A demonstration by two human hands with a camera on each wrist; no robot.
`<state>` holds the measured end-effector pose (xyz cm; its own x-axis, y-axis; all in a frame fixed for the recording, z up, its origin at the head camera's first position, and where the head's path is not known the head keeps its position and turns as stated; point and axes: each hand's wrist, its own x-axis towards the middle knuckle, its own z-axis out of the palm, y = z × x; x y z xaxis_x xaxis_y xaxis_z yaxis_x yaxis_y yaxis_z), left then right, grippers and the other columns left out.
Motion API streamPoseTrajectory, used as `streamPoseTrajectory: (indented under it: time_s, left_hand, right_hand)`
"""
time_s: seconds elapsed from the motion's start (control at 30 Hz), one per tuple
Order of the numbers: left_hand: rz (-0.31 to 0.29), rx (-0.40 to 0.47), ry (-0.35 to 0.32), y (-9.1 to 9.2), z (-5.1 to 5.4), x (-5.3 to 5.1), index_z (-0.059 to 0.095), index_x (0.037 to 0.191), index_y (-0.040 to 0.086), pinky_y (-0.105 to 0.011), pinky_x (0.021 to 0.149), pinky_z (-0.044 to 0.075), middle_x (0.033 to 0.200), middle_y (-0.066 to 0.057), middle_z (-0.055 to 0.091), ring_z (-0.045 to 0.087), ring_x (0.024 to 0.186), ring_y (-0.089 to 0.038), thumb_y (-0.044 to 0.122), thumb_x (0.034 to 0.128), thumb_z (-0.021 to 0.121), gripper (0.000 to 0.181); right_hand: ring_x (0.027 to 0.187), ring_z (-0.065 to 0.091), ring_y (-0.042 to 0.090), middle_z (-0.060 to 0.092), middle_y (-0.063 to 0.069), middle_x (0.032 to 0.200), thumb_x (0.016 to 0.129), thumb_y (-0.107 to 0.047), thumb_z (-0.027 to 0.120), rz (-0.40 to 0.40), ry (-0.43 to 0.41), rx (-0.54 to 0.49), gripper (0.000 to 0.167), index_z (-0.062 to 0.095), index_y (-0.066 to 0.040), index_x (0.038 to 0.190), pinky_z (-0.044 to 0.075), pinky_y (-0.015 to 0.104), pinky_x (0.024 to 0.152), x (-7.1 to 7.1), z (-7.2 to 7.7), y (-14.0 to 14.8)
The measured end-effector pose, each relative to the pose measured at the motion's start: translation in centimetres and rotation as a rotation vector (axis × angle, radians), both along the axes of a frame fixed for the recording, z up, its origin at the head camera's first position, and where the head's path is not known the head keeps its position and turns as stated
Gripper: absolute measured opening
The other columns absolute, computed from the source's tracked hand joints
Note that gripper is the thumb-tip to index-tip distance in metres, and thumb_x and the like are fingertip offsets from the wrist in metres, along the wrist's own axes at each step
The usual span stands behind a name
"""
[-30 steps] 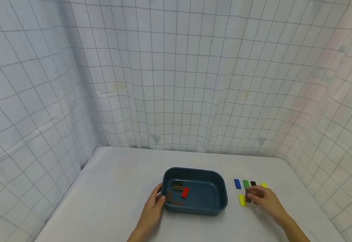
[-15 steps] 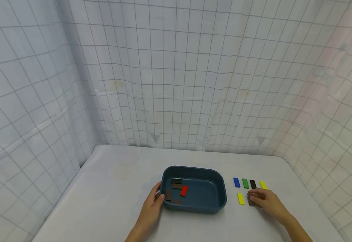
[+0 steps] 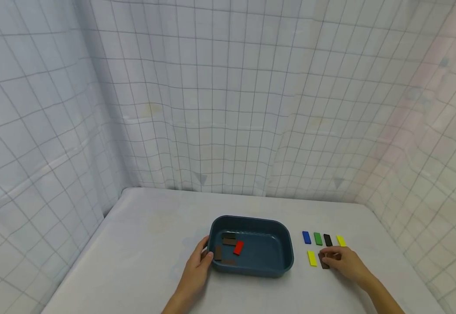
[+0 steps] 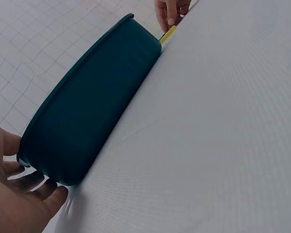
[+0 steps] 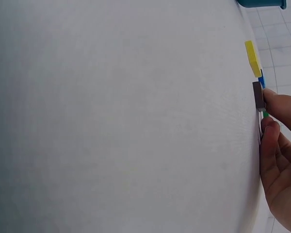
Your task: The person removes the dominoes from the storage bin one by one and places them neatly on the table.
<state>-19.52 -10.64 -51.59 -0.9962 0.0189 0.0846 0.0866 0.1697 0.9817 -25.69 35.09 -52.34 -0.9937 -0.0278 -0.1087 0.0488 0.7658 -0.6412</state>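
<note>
Left hand: we see the left hand (image 3: 196, 266) grip the tub's left end, its thumb at the near left corner and its fingers curled along the outer wall.
Tub: the tub (image 3: 247, 272) stands upright on the table (image 3: 161, 244); near its left wall we find several loose brown pieces (image 3: 229, 241) and, just right of them, a red block (image 3: 238, 247).
Blocks toward the table's right edge: far row, blue block (image 3: 307, 237), green block (image 3: 318, 239), black block (image 3: 328, 240), pale yellow block (image 3: 341, 241); nearer us, a bright yellow block (image 3: 312, 258), then the brown block (image 3: 324, 261).
Brown block's lie: its long axis runs roughly far to near; it sits at the left of the right fingertips, that hand being much the nearer.
Right hand: thumb and fingertips of the right hand (image 3: 343, 261) meet the brown block; we cannot tell whether they pinch it.
</note>
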Motion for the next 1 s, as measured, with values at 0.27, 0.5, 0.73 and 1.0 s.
streamPoseTrajectory:
  time_s: [0.27, 0.5, 0.73, 1.0]
  left_hand:
    - [0.0, -0.005, -0.002, 0.1, 0.0, 0.1, 0.034, 0.158, -0.001, -0.058, 0.115, 0.034, 0.159, -0.024, 0.037, 0.04, 0.143, -0.045, 0.007, 0.1097, 0.048, 0.051]
    - [0.005, -0.006, -0.02, 0.1, 0.0, 0.1, 0.033, 0.159, 0.0, -0.058, 0.115, 0.034, 0.16, -0.024, 0.037, 0.04, 0.143, -0.045, 0.008, 0.1098, 0.048, 0.052]
    - [0.004, -0.006, -0.021, -0.1, -0.2, 0.1, 0.034, 0.159, 0.0, -0.059, 0.115, 0.033, 0.16, -0.023, 0.037, 0.04, 0.143, -0.045, 0.007, 0.1099, 0.048, 0.051]
    - [-0.013, 0.014, -0.006, -0.1, -0.3, 0.1, 0.033, 0.159, 0.001, -0.059, 0.115, 0.034, 0.16, -0.023, 0.036, 0.04, 0.143, -0.043, 0.008, 0.11, 0.048, 0.052]
  right_hand:
    - [0.09, 0.063, 0.019, 0.071, 0.003, 0.106, 0.093, -0.017, 0.078, -0.008, 0.021, 0.004, 0.026, 0.075, -0.006, 0.116, 0.053, 0.035, 0.073, 0.3, 0.1, -0.3]
    - [0.088, 0.063, 0.019, 0.068, 0.003, 0.103, 0.098, -0.019, 0.073, 0.006, 0.075, -0.035, 0.024, 0.074, -0.005, 0.118, 0.053, 0.03, 0.063, 0.4, 1.4, -0.9]
    - [0.085, 0.063, 0.017, 0.067, 0.0, 0.098, 0.098, -0.018, 0.074, 0.115, 0.24, -0.072, 0.024, 0.074, -0.005, 0.118, 0.054, 0.026, 0.065, -0.3, 3.3, -3.6]
    - [0.083, 0.065, 0.016, 0.067, -0.002, 0.095, 0.098, -0.017, 0.074, 0.215, 0.32, -0.117, 0.024, 0.074, -0.005, 0.119, 0.056, 0.026, 0.069, -1.6, 4.1, -7.1]
